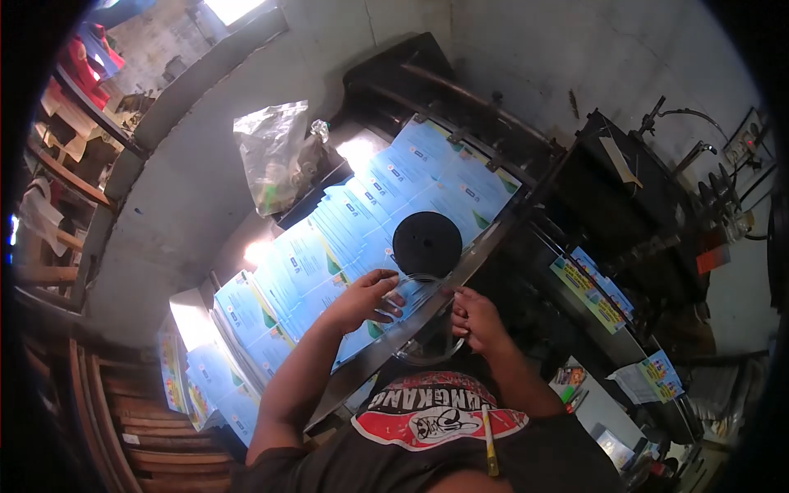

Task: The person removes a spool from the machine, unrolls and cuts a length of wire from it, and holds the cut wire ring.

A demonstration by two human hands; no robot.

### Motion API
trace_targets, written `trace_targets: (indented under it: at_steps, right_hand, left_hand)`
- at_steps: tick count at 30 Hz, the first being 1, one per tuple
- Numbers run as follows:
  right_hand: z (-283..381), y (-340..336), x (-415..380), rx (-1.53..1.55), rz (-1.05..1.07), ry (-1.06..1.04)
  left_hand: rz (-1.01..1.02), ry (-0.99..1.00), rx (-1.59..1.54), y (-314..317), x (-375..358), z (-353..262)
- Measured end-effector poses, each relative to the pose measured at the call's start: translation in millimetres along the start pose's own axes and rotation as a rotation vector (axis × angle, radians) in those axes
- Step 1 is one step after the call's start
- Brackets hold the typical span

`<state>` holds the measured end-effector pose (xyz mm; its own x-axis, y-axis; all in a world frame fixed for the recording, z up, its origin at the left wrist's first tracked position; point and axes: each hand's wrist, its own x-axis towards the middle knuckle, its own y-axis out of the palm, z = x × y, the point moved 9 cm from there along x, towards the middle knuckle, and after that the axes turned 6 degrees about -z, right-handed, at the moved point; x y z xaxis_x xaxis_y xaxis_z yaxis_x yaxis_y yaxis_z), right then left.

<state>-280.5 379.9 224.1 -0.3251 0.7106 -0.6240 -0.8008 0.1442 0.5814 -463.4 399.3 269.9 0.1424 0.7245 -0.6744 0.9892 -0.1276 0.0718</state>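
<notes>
My left hand (368,297) is at the near edge of the blue printed sheets (308,255), its fingers apart beside a clear round loop (427,359). To the right, my right hand (477,319) has its fingers closed on the side of this loop, in front of my dark shirt. A black disc (426,245) lies on the sheets just beyond both hands. The sheets overlap in a long row on the machine's feed table. Whether the left fingers touch the loop is hard to tell.
A clear plastic bag (269,156) stands behind the sheets. Dark machinery (616,197) is on the right, with printed leaflets (588,292) below it. Wooden slats (164,427) lie at the lower left. A metal rail (485,259) runs along the sheets' near edge.
</notes>
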Motion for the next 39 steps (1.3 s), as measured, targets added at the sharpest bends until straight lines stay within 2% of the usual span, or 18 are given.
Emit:
trace_targets:
  at_steps: [7, 13, 16, 19, 20, 22, 24, 28, 30, 31, 32, 35, 39]
  right_hand:
    - [49.6, -40.2, -7.7, 0.040, -0.063, -0.194]
    - [68.0, -44.0, -2.0, 0.050, -0.014, -0.198]
    - [86.2, -47.5, 3.8, 0.094, 0.016, -0.235]
    - [113.0, -54.9, 11.0, 0.081, -0.003, -0.295]
    - [120.1, -54.5, 14.8, 0.077, -0.001, -0.293]
    - [141.3, -52.8, 18.8, 0.080, -0.044, -0.347]
    - [160.3, -44.1, 23.3, 0.036, -0.083, -0.371]
    - [183.5, -51.2, 36.4, -0.111, -0.165, -0.462]
    - [181.0, -51.1, 37.1, -0.097, -0.152, -0.426]
    - [180.2, -47.6, 36.2, -0.084, -0.133, -0.391]
    - [183.7, -48.1, 36.1, -0.074, -0.137, -0.393]
    - [186.1, -43.8, 35.5, -0.029, -0.060, -0.392]
    - [193.7, -30.9, 26.0, -0.082, -0.046, -0.437]
  left_hand:
    - [-0.037, -0.022, 0.011, -15.0, 13.6, -12.6]
    - [-0.034, 0.061, 0.107, -13.6, 18.9, -17.8]
    - [-0.133, 0.070, 0.207, -21.9, 20.5, -25.1]
    - [-0.223, 0.280, 0.240, -26.8, 23.0, -52.4]
    - [-0.226, 0.281, 0.235, -25.0, 24.7, -57.2]
    - [-0.237, 0.446, 0.265, -19.2, 25.9, -83.5]
    - [-0.236, 0.477, 0.246, -11.7, 36.7, -99.5]
    - [-0.309, 0.612, 0.397, -5.5, 60.9, -116.9]
    - [-0.440, 0.856, 0.899, 13.3, 51.5, -121.8]
    - [-0.511, 0.915, 1.007, 20.0, 43.7, -115.7]
    - [-0.503, 0.917, 1.015, 26.2, 45.0, -111.5]
    - [-0.494, 0.595, 0.852, 19.6, 68.9, -84.7]
    - [-0.572, 0.587, 0.898, 27.2, 59.1, -95.6]
